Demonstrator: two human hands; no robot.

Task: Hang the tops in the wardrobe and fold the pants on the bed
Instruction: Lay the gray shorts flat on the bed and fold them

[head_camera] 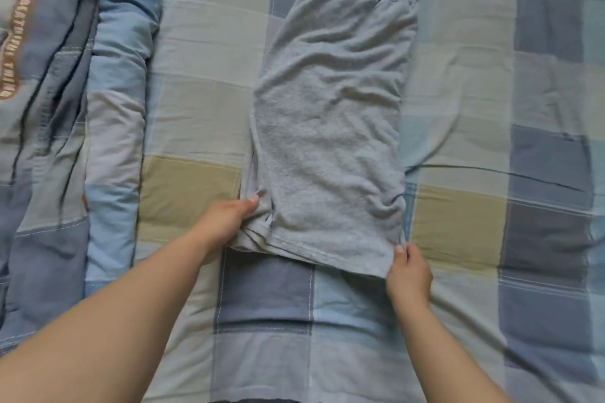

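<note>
Pants lie on bed, quilt left

Checked bedsheet in blocks of pale blue, slate, cream and tan, spread wide and lightly creased, a bunched quilt of matching patchwork heaped along its left side, soft even daylight

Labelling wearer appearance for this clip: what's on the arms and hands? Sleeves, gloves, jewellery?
Both forearms are bare as far as the frame shows; no sleeve edge is in view. The left hand and right hand wear no gloves. No watch, bracelet or ring is visible. Fingernails look short and unpainted, though the picture is soft.
</note>
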